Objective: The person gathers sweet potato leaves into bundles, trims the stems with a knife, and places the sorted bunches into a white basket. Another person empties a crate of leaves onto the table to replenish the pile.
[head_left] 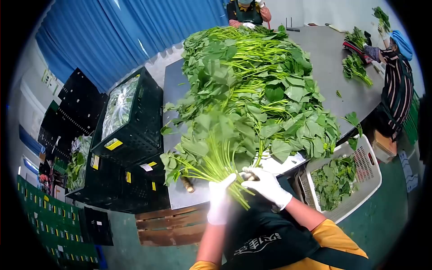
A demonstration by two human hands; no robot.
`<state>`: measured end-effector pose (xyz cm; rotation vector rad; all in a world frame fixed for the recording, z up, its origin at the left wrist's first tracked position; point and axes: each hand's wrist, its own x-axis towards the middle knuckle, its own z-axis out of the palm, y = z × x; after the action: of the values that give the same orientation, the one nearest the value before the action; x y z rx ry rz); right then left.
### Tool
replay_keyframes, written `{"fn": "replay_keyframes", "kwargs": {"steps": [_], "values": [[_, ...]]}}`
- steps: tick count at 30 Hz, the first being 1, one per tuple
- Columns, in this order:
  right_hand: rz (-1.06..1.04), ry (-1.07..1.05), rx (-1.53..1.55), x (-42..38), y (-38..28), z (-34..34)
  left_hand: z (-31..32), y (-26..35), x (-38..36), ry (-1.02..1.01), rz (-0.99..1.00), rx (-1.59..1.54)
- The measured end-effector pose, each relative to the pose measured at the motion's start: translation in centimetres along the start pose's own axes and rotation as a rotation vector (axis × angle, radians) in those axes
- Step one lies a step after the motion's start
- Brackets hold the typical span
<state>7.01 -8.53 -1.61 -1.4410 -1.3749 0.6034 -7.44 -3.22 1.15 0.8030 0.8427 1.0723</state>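
My left hand (219,198), in a white glove, is closed around the stems of a bunch of leafy greens (216,148). The leaves fan out away from me, partly blurred, and the cut stem ends point down toward my apron. My right hand (266,185), also white-gloved, is beside the stems with its fingers curled; what they hold, if anything, cannot be made out. Just beyond both hands lies a large heap of leafy greens (261,85) on the metal table (330,58). A short brown cylindrical thing (187,185) rests near the table's front edge.
At left, a dark crate (128,150) holds greens in clear plastic, with more crates stacked around it. On the right stands a white basket (375,173) containing loose greens. One co-worker (398,85) handles greens at the right side; another (245,15) is at the far end.
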Motion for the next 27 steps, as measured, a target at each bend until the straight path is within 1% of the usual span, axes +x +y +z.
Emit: {"fn": "replay_keyframes", "kwargs": {"steps": [2,4,6,7,8,10,12,14,15,16,18,19,20,21,22,24,25,26,27], "values": [[0.444,-0.406,0.447,0.5,-0.3,-1.3,0.0,-0.3,0.0,-0.022,-0.008,-0.005],[0.451,-0.403,0.436,0.3,0.3,-1.0,0.6,-0.4,-0.2,-0.035,-0.013,0.051],[0.466,-0.111,0.654,-0.5,0.6,-0.7,1.0,-0.6,-0.4,-0.051,-0.022,0.108],[0.567,-0.018,0.783,-0.7,0.8,-0.6,1.1,-0.6,-0.5,-0.07,0.003,0.196],[0.571,-0.015,0.783,-0.9,1.2,-0.8,1.1,-0.6,-0.6,-0.089,0.027,0.285],[0.471,-0.038,0.694,-1.3,2.0,-1.4,0.7,-1.3,-0.3,-0.105,0.037,0.295],[0.484,-0.028,0.67,-1.8,2.0,-1.4,0.8,-1.7,-0.3,-0.121,0.045,0.302],[0.438,-0.019,0.451,-2.2,1.8,-1.1,1.3,-1.9,-0.4,-0.179,0.069,0.351],[0.414,-0.016,0.343,-2.3,1.7,-1.0,1.7,-2.3,-0.3,-0.126,0.022,0.281],[0.419,-0.013,0.341,-2.4,1.7,-1.1,1.9,-2.3,-0.4,-0.128,0.017,0.281],[0.413,0.091,0.491,-2.6,1.7,-1.2,2.4,-2.0,-0.8,-0.165,0.059,0.252],[0.174,0.104,0.337,-2.6,0.7,-2.0,2.6,-1.8,-0.9,-0.164,0.055,0.252],[0.185,0.166,0.404,-3.2,1.8,-2.1,2.7,-1.7,-1.0,-0.079,0.085,0.229],[0.1,0.203,0.304,-3.7,3.7,-2.7,2.8,-1.5,-1.1,0.007,0.115,0.206],[0.015,0.239,0.203,-4.4,5.3,-3.8,2.0,-0.2,-1.2,-0.009,0.137,0.379],[0.093,0.506,1.246,-4.8,5.8,-8.1,-0.3,1.8,-1.1,0.058,0.302,0.501],[0.032,0.704,1.42,-4.8,6.5,-11.8,-0.9,2.7,-0.8,0.23,0.216,0.151],[-0.033,0.902,1.587,-4.5,7.0,-14.5,-1.1,3.6,-1.2,0.291,0.532,0.446],[-0.025,0.902,1.582,-4.1,6.6,-14.9,-3.5,4.1,0.2,0.267,0.269,-0.235]]}}
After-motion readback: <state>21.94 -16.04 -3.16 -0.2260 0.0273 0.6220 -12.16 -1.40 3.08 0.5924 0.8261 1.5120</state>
